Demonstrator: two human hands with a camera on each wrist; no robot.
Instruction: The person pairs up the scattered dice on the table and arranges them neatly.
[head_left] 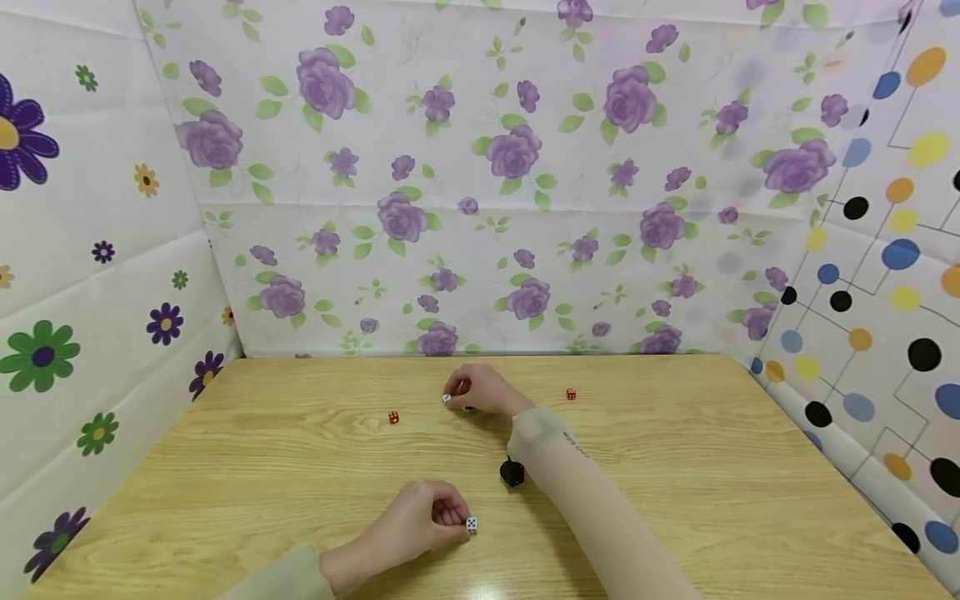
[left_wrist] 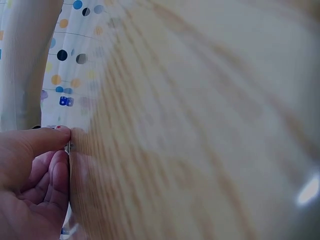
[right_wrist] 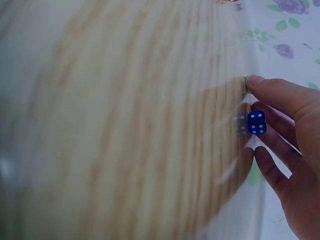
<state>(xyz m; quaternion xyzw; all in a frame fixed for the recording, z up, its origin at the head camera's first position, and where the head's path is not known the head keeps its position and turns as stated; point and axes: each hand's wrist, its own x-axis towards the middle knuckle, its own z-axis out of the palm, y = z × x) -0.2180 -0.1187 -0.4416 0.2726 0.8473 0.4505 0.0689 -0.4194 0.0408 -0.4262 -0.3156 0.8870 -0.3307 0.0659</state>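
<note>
In the head view my left hand (head_left: 420, 518) is low on the table, with thumb and forefinger pinching a small white die (head_left: 471, 525) with dark pips. Farther back, my right hand (head_left: 486, 389) reaches across and pinches another white die (head_left: 447, 400) at its fingertips. A blue die (right_wrist: 257, 122) with white pips shows close to the right fingers in the right wrist view. In that view the white die is hidden. My left hand (left_wrist: 37, 175) mostly hides its own die in the left wrist view.
On the wooden table (head_left: 300, 467) lie a red die (head_left: 393, 417), left of the right hand, and another red die (head_left: 571, 394), to its right. A black faceted object (head_left: 512, 473) sits beside the right sleeve (head_left: 592, 492). Patterned cloths (head_left: 465, 275) hang round the table.
</note>
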